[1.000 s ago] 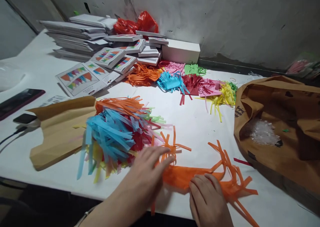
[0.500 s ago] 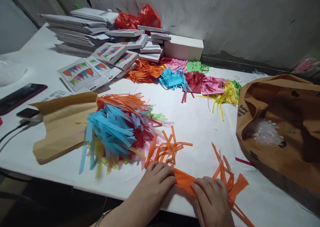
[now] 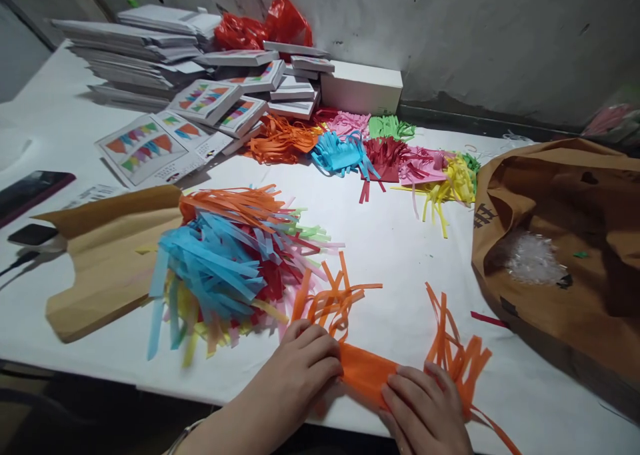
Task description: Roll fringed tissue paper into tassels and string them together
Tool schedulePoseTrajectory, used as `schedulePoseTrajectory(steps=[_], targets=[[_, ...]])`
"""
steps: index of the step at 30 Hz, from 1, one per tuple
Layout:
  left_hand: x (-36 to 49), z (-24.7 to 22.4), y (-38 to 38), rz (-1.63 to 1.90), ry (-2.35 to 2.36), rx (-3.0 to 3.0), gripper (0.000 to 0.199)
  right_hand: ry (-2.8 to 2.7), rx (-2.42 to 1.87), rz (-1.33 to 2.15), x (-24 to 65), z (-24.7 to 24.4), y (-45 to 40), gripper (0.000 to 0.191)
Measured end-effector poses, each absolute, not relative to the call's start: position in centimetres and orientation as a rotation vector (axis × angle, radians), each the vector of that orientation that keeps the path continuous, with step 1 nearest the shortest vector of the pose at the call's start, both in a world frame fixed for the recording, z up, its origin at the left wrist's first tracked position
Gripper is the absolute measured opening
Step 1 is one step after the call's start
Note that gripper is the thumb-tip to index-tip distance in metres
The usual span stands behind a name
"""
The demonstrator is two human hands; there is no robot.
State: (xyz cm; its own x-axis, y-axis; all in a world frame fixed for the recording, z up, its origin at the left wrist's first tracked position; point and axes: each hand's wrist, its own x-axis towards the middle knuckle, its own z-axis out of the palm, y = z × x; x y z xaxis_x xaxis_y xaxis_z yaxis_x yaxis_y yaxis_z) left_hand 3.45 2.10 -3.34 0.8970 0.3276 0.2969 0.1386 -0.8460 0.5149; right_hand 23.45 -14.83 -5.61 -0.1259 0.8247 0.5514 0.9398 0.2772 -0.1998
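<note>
An orange fringed paper strip lies across the front edge of the white table, its flat middle stretched between my hands. My left hand has its fingers closed on the left part of it, with cut fringes spreading out beyond. On the right part, my right hand is also closed over the paper, and more loose fringes stick out past it. Left of my hands is a bundle of blue, orange, red, pink and yellow tassels, resting partly on brown paper.
Folded tassels line the back, before a white box. Printed white packets and a red plastic bag sit back left. At right stands an open brown bag; a phone lies far left.
More of the flat orange middle now shows between my hands, and it looks wider. The view has shifted slightly, so the bundle and packets appear further left.
</note>
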Motion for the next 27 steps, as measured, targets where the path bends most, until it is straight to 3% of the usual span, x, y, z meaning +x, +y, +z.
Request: schedulePoseTrajectory(steps=[4,8,15,19,27], targets=[[3.5,-3.3,2.0,0.527,0.374,2.6,0.022,-1.806,-1.696,-0.237,22.7,-5.6,-15.0,0.01],[4.6,-2.8,1.8,0.454,0.585,2.671,0.021,-1.464,-1.955,-0.194,21.1,-5.6,-14.5,0.021],[6.4,-3.4,1.5,0.419,0.857,2.856,0.011,-1.438,-2.254,-0.36,20.9,-5.0,-13.1,0.019],[6.7,-3.4,1.1,0.382,0.866,2.872,0.009,-1.453,-2.061,-0.492,20.2,-4.6,-12.6,0.008],[3.8,-1.3,4.7,0.173,0.901,2.801,0.004,-1.589,-1.792,-0.321,19.3,-5.0,-12.2,0.016]])
